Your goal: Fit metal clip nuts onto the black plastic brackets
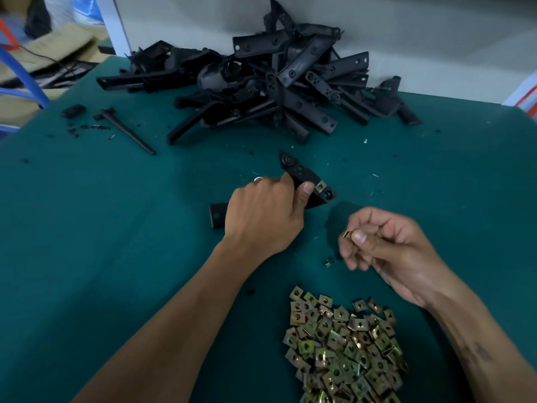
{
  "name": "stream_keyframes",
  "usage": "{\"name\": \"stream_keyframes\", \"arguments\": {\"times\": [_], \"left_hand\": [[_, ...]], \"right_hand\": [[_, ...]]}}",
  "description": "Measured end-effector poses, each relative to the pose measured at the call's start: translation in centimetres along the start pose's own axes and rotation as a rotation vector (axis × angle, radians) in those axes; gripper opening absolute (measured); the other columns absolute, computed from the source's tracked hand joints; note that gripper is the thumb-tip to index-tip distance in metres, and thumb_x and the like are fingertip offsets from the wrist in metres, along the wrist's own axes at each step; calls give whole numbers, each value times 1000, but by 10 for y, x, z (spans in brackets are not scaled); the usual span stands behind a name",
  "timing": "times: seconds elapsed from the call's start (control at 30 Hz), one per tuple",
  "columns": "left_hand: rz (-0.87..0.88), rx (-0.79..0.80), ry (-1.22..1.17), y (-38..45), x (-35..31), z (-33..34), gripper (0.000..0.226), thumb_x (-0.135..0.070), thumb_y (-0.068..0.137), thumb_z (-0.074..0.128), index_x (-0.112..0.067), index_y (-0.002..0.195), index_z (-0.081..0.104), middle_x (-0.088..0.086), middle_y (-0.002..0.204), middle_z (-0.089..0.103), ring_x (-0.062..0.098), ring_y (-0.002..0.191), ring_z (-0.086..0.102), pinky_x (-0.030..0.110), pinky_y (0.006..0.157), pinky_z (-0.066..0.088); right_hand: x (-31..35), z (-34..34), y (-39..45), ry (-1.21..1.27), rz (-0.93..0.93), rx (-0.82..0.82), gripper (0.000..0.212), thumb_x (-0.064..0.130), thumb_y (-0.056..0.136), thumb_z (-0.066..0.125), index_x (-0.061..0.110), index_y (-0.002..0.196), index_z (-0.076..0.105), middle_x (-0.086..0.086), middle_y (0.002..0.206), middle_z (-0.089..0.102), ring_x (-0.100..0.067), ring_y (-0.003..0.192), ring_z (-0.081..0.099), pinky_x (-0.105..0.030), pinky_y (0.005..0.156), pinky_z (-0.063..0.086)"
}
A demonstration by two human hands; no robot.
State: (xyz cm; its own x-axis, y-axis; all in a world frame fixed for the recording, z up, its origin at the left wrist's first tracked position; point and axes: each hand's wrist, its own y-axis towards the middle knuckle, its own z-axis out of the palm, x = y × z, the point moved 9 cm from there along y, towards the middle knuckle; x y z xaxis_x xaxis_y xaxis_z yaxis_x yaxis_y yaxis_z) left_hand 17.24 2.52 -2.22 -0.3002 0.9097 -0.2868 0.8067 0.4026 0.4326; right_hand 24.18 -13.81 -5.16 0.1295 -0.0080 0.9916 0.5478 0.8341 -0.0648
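Observation:
My left hand (266, 213) grips a black plastic bracket (302, 174) above the green table, with one brass-coloured clip nut (320, 186) seated on its right end beside my thumb. Another part of the bracket sticks out to the left of my hand. My right hand (386, 242) pinches a loose clip nut (346, 234) between thumb and fingers, below and to the right of the bracket, apart from it. A heap of several clip nuts (345, 347) lies near the front edge. One small clip nut (329, 262) lies alone on the cloth below my right fingers.
A big pile of black brackets (261, 82) fills the back of the green table (116, 228). A thin black rod (128, 130) and a small black block (73, 110) lie at the back left among plastic crumbs. Cardboard and a blue frame stand beyond the left edge.

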Motion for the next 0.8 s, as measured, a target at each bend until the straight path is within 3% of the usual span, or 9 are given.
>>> {"name": "stream_keyframes", "arguments": {"times": [0.17,0.27,0.43,0.53,0.67,0.8], "left_hand": [[-2,13,-2,1,1,0,49,-54,102,15,-21,69,31,-3,59,36,20,50,28,33,48,16],[22,33,-26,1,-1,3,48,-56,101,12,-24,67,24,-4,58,35,18,49,28,33,48,21],[169,62,-110,-3,-15,2,47,-54,101,15,-21,76,36,-2,65,45,25,56,36,35,52,30],[229,86,-142,-5,-22,1,45,-55,101,17,-23,77,36,-4,66,42,25,56,36,35,52,30],[270,84,-163,-6,-26,-1,43,-55,101,18,-23,78,36,0,67,47,30,56,44,35,51,31],[305,56,-150,-6,-30,-1,40,-52,101,26,-21,76,33,8,69,58,36,57,53,32,51,29]], "right_hand": [[6,-7,-1,129,-62,-30,10,12,85,68,4,91,64,-22,83,68,-23,63,62,-22,53,48],[10,-24,2,288,-126,-179,9,2,89,62,6,90,70,-15,83,68,-18,70,64,-21,63,55],[11,-45,19,494,-164,-429,15,-6,77,65,2,87,72,-13,87,70,-17,77,67,-21,73,57],[14,-40,29,448,-187,-441,15,-7,74,67,3,83,74,-14,85,71,-19,77,68,-22,73,57],[18,-19,32,261,-218,-331,15,-6,82,67,4,87,77,-14,84,73,-20,76,68,-24,69,55],[25,-9,27,24,-308,-407,21,-2,80,73,14,91,79,-6,88,76,-17,86,70,-26,79,55]]}}
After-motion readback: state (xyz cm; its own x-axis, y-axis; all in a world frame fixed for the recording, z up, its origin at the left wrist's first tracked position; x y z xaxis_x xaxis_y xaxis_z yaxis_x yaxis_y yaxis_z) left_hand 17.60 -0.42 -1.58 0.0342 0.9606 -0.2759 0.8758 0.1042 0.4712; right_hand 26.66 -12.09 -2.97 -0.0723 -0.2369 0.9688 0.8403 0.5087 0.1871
